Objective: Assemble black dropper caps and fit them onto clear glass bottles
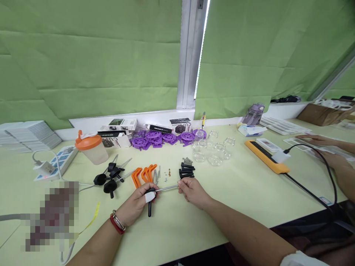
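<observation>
Your left hand (136, 205) grips a black handle (149, 210); your right hand (195, 193) pinches its metal rod (168, 188) by the far end, seemingly for steadiness.

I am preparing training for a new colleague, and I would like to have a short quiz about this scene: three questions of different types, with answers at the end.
1. What does the left hand, with the white wrap on its thumb, hold?
2. Which of these lies nearest to the coiled metal springs?
A) orange bent plastic pieces
B) black tapered plastic pieces
C) purple wheel-shaped plastic pieces
3. Fill in the missing words: the right hand pinches one end of a thin, straight, silver ____.

Key:
1. A black plastic part with a round head and a straight handle.
2. B
3. metal rod
</observation>
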`<state>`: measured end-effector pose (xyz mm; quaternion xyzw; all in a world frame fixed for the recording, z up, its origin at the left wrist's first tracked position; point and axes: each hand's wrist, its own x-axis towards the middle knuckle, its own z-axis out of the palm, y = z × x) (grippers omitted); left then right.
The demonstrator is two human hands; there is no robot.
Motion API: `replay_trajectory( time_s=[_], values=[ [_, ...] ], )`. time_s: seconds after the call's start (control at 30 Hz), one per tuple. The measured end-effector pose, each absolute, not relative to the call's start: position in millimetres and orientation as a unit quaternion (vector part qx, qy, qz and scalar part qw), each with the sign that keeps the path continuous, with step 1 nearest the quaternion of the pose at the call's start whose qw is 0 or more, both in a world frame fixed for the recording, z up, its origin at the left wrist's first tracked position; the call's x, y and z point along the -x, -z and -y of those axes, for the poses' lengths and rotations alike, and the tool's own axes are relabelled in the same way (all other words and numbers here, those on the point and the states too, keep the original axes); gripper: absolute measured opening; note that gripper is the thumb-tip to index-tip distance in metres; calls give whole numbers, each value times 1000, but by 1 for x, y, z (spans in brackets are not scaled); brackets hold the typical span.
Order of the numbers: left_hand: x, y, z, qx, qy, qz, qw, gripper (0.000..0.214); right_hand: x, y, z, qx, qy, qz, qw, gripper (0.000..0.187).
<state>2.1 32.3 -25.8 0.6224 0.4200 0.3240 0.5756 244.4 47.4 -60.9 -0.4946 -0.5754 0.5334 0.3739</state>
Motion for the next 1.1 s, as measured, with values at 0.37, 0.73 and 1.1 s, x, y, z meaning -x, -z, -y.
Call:
replay_trajectory(
  time_s=[0.37, 0.73, 1.1],
  values=[
    [-3, 27, -32, -607, -332, -420, 587, 27, -249, 55, -47, 453, -595, 532, 399, 33],
    [-2, 28, -32, -603, -326, -414, 599, 27, -248, 55, -46, 465, -580, 554, 376, 30],
    [-3, 26, -33, -609, -337, -417, 585, 25, -250, 58, -48, 433, -608, 534, 397, 29]
  ],
)
